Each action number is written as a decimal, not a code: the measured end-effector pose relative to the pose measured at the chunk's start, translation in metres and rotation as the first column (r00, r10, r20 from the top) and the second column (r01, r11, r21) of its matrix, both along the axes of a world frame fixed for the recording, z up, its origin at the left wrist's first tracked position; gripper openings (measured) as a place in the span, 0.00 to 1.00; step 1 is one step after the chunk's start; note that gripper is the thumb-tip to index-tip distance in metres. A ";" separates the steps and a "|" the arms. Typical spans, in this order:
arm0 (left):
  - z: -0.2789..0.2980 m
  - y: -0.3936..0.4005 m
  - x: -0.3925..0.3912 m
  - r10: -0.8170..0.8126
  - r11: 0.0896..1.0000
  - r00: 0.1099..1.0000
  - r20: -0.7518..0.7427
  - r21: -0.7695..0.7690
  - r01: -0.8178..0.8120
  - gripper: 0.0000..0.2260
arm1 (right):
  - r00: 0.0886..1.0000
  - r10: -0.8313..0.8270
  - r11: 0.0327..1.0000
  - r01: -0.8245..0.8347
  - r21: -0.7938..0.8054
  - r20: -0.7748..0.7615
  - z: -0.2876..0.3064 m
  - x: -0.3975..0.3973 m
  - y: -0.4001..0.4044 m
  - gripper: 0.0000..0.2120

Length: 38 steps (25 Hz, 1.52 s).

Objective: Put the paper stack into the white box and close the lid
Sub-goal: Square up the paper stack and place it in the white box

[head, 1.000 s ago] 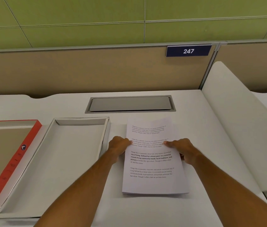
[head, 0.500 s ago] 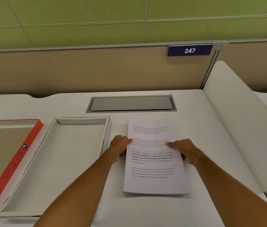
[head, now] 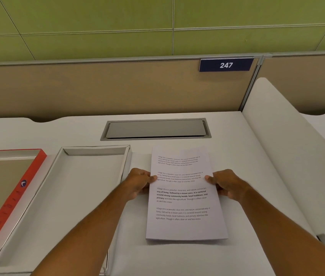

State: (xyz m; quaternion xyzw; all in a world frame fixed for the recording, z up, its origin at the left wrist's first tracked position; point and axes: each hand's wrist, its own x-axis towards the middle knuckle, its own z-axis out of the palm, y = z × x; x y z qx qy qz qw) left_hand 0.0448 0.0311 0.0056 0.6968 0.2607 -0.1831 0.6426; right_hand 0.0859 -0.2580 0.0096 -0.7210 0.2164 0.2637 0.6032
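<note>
The white desk [head: 227, 136] carries everything under inspection. At its far left lies the lid [head: 8, 196], inside face up, red-orange along its right edge. Just right of it sits the white box [head: 89, 151], open and empty, its long axis running near to far. Right of the box, close beside it but not touching as far as I can tell, lies the paper stack [head: 183, 228], parallel to the box with its own long axis also near to far.

The controlling relation: the box lies directly left of the stack, so I judge the coming move to be a lift and a sideways carry leftward with no turning needed. My left hand [head: 139, 184] is the nearer one to the box; it sits between the box wall and the stack's left edge.

My right hand [head: 226, 185] grips the stack's right edge at about mid-length. Both hands are pinching the stack, thumbs on the top sheet, fingers curled at or under the edges; those fingers are largely hidden.

Condition of the stack: white sheets, squarely aligned, four blocks of black print on top, one partly bold. The near edge appears slightly raised, casting a thin shadow.
</note>
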 end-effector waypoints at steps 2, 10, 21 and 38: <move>0.007 0.000 -0.001 -0.010 1.000 0.999 0.053 0.024 0.008 0.09 | 0.999 0.025 1.000 -0.025 -0.013 0.047 0.008 -0.001 0.001 0.05; 0.070 0.011 -0.011 -0.022 0.997 0.903 0.429 0.082 -0.015 0.11 | 0.889 0.054 0.993 -0.094 0.067 0.455 0.068 -0.013 -0.008 0.09; 0.105 0.012 -0.041 -0.069 0.978 0.789 0.611 0.196 -0.066 0.13 | 0.733 0.150 0.982 -0.191 -0.012 0.664 0.093 -0.037 -0.019 0.10; 0.107 0.008 -0.045 -0.091 0.940 0.758 0.646 0.308 -0.149 0.11 | 0.655 0.207 0.978 -0.127 -0.165 0.727 0.098 -0.037 -0.017 0.12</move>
